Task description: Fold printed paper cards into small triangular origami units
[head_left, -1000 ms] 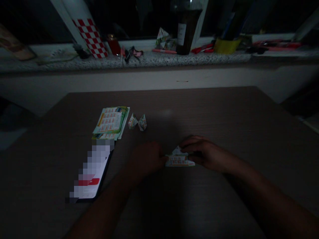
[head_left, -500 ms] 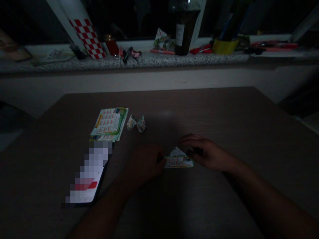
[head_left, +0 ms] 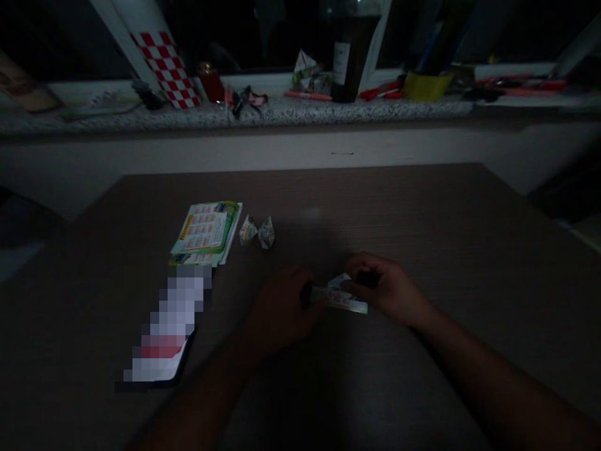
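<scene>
A partly folded paper slip (head_left: 346,303), printed with calendar-like blocks, lies on the dark wooden table between my hands. Its pointed flap stands at the far side, partly covered by my fingers. My left hand (head_left: 288,307) is closed on the slip's left end, thumb on top. At the flap on the right, my right hand (head_left: 382,285) pinches the paper between thumb and fingers. To the far left of my hands sits a small folded paper piece with two pointed lobes (head_left: 265,233). Beside it is a stack of similar printed paper sheets (head_left: 204,228).
A phone (head_left: 173,369) with a lit, blurred-out screen lies left of my left arm. Beyond the table (head_left: 399,200), a granite sill (head_left: 300,114) carries a dark bottle (head_left: 345,69), a red-checked cylinder (head_left: 169,69), a yellow holder (head_left: 426,86) and pens.
My right hand has moved slightly left and its fingers have closed on the flap. My left thumb has slid right over the slip, which is now tilted a little.
</scene>
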`<control>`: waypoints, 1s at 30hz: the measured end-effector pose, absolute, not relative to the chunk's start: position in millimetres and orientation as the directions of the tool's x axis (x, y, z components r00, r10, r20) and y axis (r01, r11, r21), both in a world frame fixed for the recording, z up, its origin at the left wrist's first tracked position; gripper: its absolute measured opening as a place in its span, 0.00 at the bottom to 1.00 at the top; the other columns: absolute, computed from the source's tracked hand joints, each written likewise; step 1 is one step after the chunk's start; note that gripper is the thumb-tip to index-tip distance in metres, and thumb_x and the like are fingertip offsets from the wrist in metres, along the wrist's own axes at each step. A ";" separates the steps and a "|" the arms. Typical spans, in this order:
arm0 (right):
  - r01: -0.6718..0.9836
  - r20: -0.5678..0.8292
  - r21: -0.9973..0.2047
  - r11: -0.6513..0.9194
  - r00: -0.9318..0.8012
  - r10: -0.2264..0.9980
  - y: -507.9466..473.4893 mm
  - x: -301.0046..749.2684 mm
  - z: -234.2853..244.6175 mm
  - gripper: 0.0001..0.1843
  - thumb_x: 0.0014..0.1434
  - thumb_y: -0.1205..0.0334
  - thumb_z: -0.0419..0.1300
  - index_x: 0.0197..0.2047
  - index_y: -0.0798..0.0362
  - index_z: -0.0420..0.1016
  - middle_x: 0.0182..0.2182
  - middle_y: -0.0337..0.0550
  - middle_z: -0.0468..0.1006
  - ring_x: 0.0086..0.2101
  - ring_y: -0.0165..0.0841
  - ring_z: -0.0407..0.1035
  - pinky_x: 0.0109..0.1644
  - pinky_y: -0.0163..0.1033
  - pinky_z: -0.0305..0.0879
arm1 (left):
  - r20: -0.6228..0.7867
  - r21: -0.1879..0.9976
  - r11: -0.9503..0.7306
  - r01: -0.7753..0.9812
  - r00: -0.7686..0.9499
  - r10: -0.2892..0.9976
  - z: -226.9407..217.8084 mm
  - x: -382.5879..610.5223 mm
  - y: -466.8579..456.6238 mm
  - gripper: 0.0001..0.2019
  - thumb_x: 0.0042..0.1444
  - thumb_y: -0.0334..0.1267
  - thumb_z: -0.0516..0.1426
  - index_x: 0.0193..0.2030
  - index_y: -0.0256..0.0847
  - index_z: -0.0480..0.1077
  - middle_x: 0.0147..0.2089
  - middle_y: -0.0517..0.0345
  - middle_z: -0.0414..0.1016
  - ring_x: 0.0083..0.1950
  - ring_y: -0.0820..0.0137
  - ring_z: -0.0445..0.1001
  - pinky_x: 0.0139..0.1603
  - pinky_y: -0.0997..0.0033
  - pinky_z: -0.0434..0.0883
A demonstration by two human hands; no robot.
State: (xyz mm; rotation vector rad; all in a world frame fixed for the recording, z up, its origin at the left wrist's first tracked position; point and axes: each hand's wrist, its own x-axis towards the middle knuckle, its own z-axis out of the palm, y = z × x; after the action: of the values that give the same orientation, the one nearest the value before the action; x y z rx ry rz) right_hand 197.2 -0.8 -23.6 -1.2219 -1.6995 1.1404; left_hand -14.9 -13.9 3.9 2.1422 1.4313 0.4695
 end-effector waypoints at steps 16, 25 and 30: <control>-0.300 -0.046 -0.948 -0.109 -0.209 0.977 -3.3 190.0 -20.8 0.13 0.46 0.63 0.72 0.34 0.53 0.75 0.23 0.33 0.76 0.23 0.24 0.70 0.29 0.30 0.67 | -0.112 0.981 0.067 0.183 0.252 0.961 -3.3 -0.5 -23.6 0.12 0.55 0.42 0.60 0.44 0.39 0.74 0.41 0.54 0.80 0.42 0.64 0.78 0.45 0.67 0.74; -0.155 -0.058 -0.983 -0.100 -0.255 0.965 -12.9 180.8 -12.4 0.15 0.43 0.59 0.72 0.34 0.53 0.75 0.28 0.38 0.79 0.26 0.28 0.73 0.29 0.32 0.70 | -0.151 0.976 0.110 0.189 0.217 0.964 0.0 3.2 -25.7 0.11 0.53 0.39 0.61 0.43 0.38 0.76 0.40 0.54 0.82 0.40 0.65 0.79 0.40 0.70 0.75; 0.008 0.012 -1.000 0.014 -0.260 0.966 -18.3 180.1 -14.8 0.08 0.48 0.61 0.69 0.31 0.54 0.76 0.24 0.37 0.76 0.23 0.27 0.70 0.26 0.31 0.66 | -0.138 0.980 0.102 0.172 0.213 0.967 -4.4 -1.2 -27.0 0.09 0.53 0.39 0.61 0.40 0.39 0.76 0.36 0.57 0.80 0.36 0.69 0.78 0.36 0.73 0.73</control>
State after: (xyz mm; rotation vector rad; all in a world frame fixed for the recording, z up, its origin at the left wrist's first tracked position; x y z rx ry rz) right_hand 180.1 -18.3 -14.8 -1.0702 -1.4137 1.3856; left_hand -1.2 -27.0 -4.4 1.3315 1.2083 0.8737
